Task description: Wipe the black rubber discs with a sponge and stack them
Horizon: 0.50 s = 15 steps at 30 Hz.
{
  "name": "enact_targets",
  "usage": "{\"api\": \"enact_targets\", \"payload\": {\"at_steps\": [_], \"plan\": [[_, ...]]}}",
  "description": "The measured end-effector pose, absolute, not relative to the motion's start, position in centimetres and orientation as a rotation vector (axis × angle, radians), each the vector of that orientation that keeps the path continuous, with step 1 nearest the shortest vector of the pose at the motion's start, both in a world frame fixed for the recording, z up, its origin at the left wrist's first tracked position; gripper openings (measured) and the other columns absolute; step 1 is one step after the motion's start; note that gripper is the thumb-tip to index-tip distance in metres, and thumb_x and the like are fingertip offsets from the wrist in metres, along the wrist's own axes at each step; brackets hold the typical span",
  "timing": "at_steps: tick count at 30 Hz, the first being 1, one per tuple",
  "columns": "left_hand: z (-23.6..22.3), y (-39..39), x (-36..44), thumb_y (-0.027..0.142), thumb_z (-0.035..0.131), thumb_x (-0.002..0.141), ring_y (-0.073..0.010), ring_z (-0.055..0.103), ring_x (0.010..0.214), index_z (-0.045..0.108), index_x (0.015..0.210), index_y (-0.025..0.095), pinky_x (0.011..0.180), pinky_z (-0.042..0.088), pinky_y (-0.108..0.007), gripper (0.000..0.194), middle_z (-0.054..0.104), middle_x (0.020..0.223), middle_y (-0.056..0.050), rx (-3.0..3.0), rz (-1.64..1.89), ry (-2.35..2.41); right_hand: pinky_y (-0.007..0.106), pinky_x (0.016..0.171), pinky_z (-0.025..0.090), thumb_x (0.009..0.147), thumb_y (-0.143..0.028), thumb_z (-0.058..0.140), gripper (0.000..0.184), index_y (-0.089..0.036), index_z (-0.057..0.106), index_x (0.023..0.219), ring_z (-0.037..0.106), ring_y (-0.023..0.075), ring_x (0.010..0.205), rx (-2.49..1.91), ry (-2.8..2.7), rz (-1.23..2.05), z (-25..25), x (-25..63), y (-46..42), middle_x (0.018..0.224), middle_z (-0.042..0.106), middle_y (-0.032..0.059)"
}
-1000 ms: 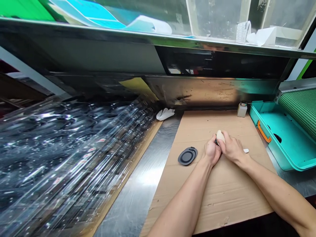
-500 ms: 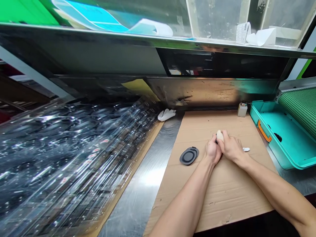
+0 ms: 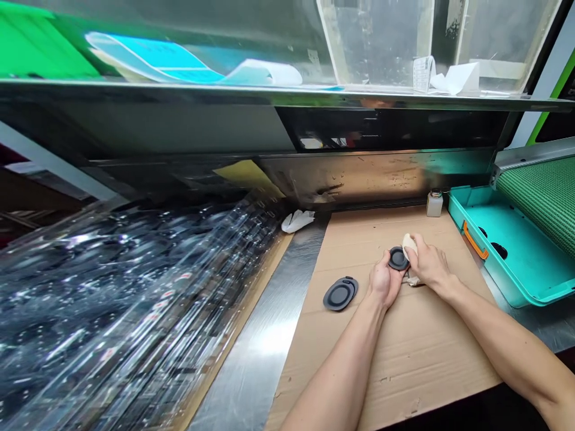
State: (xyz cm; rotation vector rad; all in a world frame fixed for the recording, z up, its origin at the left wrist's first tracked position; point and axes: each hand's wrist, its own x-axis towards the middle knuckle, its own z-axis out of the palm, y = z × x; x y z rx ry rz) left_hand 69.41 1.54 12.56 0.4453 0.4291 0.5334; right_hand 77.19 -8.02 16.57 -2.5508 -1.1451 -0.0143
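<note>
My left hand (image 3: 381, 281) is closed around the edge of a small dark round disc (image 3: 398, 258), whose ringed face is turned up. In my right hand (image 3: 430, 263) is a wad of off-white cloth (image 3: 408, 243), pinched against the disc's right edge. A pale crumpled bit (image 3: 413, 280) lies under my right hand, partly hidden. To the left of my hands, dark round discs (image 3: 339, 295), overlapping, rest on the cardboard sheet (image 3: 359, 359).
A teal tray (image 3: 534, 263) with dark pieces stands at the right beside a green conveyor belt (image 3: 543, 185). A small bottle (image 3: 434, 203) is at the back. Stacked clear plastic trays (image 3: 135, 311) fill the left; a crumpled white tissue (image 3: 297, 221) lies near them.
My hands have moved slightly apart. The disc, mostly covered before, now shows its face, and the cloth has shifted to its right edge. The camera view has tilted up a little.
</note>
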Motion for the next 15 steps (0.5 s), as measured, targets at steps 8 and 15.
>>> {"api": "enact_targets", "payload": {"at_steps": [8,15], "plan": [[12.5,1.3,69.5,0.027,0.036,0.105,-0.0198,0.069,0.108,0.069,0.113,0.01,0.101,0.053,-0.032,0.038,0.074,0.111,-0.014,0.458,0.478,0.394,0.032,0.078,0.044,0.103,-0.043,0.038,0.04,-0.026,0.044,0.138,0.07,0.0272,0.094,-2.445,-1.228,0.073,16.2,76.2,-7.1,0.109,0.074,0.0093],[12.4,1.4,69.6,0.026,0.038,0.105,-0.0182,0.07,0.102,0.07,0.099,0.009,0.099,0.054,-0.031,0.037,0.074,0.106,-0.014,0.461,0.505,0.441,0.033,0.075,0.043,0.103,-0.041,0.037,0.036,-0.024,0.047,0.132,0.07,0.0287,0.092,-2.577,-1.216,0.102,17.3,76.0,-7.5,0.102,0.074,0.0114]]}}
